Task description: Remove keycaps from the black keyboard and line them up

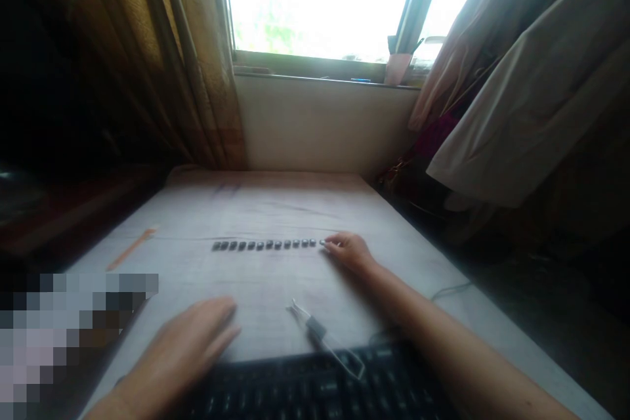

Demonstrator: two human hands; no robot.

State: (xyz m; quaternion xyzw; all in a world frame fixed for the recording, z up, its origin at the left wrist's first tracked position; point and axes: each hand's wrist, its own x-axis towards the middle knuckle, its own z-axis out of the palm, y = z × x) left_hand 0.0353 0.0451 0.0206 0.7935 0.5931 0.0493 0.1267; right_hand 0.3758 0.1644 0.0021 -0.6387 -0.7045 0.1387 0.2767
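Several small dark keycaps (269,244) stand in a line across the white-covered surface. At the right end of that line, my right hand (348,249) pinches one keycap (322,243) between thumb and fingertips, and it rests on or close to the cloth. My left hand (201,328) lies palm down, fingers stretched and thumb apart, holding nothing, beside the upper left part of a black keyboard (315,384). A wire keycap puller (315,328) with a grey middle block lies between my hands, one wire loop over the keyboard.
An orange-brown strip (132,249) lies at the left of the bed-like surface (275,210). A thin cable (450,290) runs near the right edge. Beyond are a curtain (187,59), a window sill with a pink cup (396,69), and hanging clothes (522,98).
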